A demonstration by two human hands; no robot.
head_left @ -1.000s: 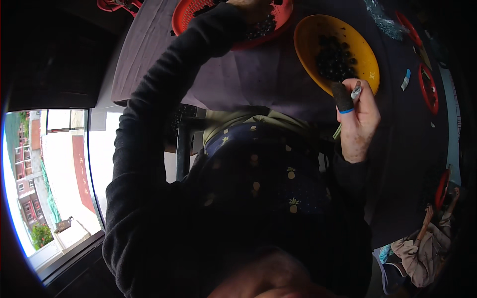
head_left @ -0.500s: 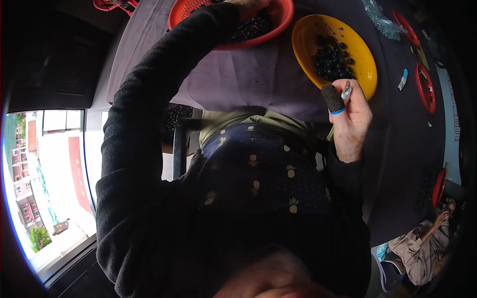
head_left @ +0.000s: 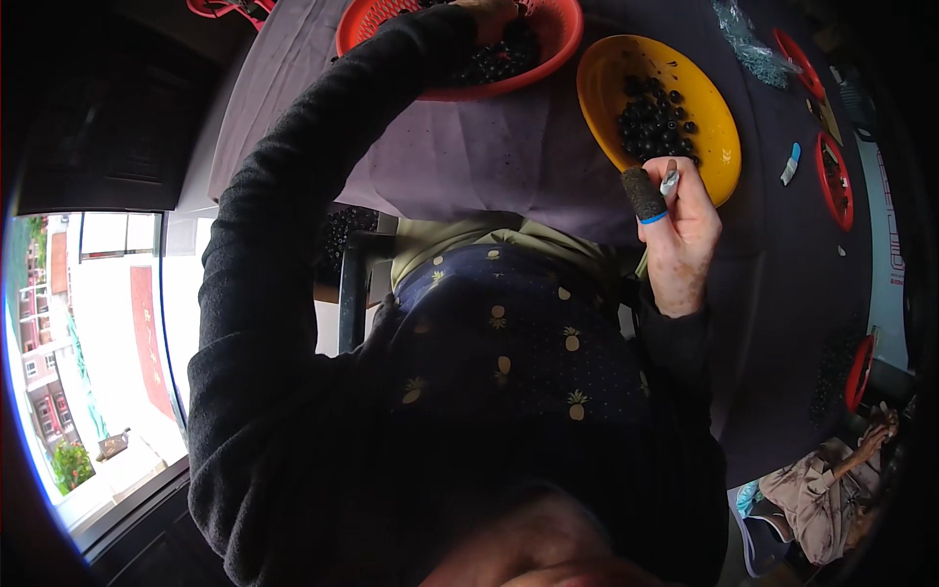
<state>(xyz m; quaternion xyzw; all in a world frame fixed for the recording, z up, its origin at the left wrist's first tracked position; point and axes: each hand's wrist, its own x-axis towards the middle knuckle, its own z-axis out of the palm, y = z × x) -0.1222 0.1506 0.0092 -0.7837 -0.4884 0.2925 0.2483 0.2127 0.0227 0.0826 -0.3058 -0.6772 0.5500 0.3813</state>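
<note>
A red slotted plastic basket [head_left: 469,93] holds many round, dark, berry-like fruits [head_left: 494,64]. My left hand [head_left: 489,18] reaches into it at the top edge of the picture; its fingers are mostly hidden there. To the right, a yellow oval bowl [head_left: 719,147] holds more of the dark fruits [head_left: 650,117]. In front of its near rim is my right hand [head_left: 683,240], closed, with a small silver-tipped tool [head_left: 669,180] between thumb and forefinger. A dark, rough sleeve with a blue band [head_left: 644,196] covers that thumb.
A dark purple cloth [head_left: 469,157] covers the table. Clear plastic wrapping [head_left: 753,49], a blue-and-white object [head_left: 790,164] and red dishes [head_left: 834,181] lie to the right. Another person's hand [head_left: 878,430] shows at the lower right. Dark fruits [head_left: 347,235] also lie below the table edge.
My right hand has shifted slightly left, with the small tool still in its grip. My left hand has moved slightly left within the basket.
</note>
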